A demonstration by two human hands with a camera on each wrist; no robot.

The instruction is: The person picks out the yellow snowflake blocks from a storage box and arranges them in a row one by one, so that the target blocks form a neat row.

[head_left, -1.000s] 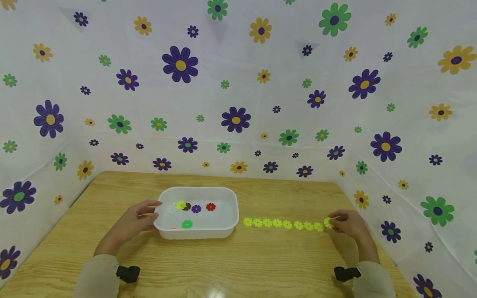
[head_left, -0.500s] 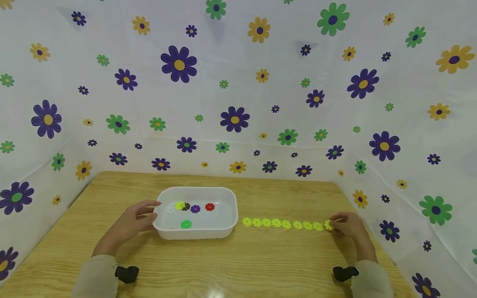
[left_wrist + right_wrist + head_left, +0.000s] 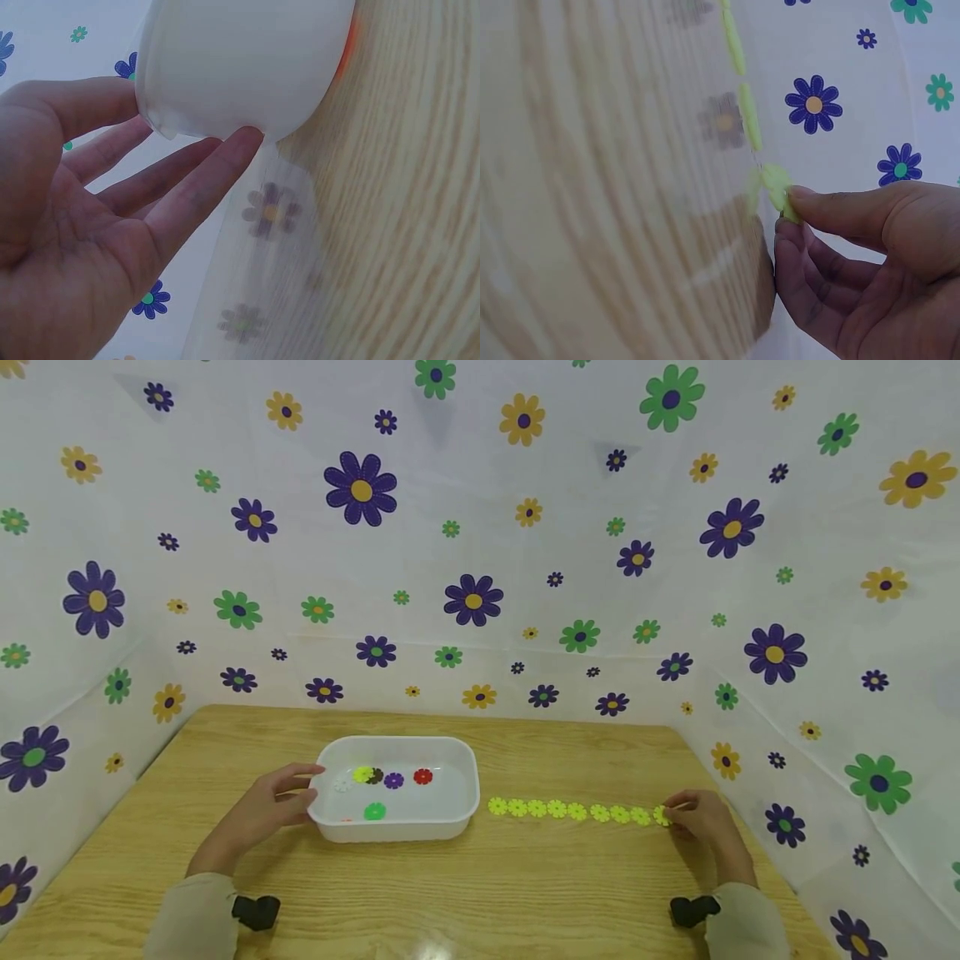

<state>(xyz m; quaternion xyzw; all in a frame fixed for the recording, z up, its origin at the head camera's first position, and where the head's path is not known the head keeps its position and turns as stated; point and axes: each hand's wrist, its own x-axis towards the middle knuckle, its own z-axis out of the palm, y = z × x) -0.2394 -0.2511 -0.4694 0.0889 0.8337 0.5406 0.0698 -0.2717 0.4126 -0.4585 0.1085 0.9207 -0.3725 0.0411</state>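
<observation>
My left hand (image 3: 272, 808) grips the left end of a white plastic tray (image 3: 397, 832), as the left wrist view shows with thumb and fingertips on the tray's wall (image 3: 247, 60). At the right end of a row of yellow flower-shaped discs (image 3: 557, 809), my right hand (image 3: 703, 820) pinches one yellow flower-shaped disc (image 3: 777, 186) between thumb and fingers. That disc is tilted, its edge close to the table in the right wrist view. Inside the tray lie a red disc (image 3: 423, 777), a purple disc (image 3: 393, 781), a green disc (image 3: 375, 811) and a few others.
A wooden table (image 3: 480, 893) carries everything. White cloth walls (image 3: 420, 560) printed with flowers enclose its back and sides. A black wrist mount (image 3: 257, 912) sits on the left sleeve, another mount (image 3: 693, 911) on the right.
My right hand has lowered slightly, bringing the yellow flower-shaped disc down level with the end of the row. The left hand and tray stay in place.
</observation>
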